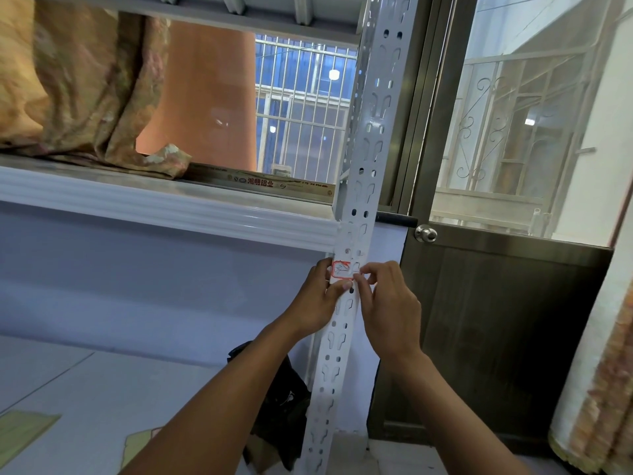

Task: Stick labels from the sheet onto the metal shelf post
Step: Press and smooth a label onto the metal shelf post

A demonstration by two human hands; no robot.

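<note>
Label [342,270] on post [369,149], right hand [388,303] pinching; left hand [317,303] grips post.

Barred window [301,108], brown door [496,337], curtain [603,389].

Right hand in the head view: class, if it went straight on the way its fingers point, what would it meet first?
The label on the metal shelf post: the right hand points up and left at it, and its fingertips seem to touch the label's right edge already.
</note>
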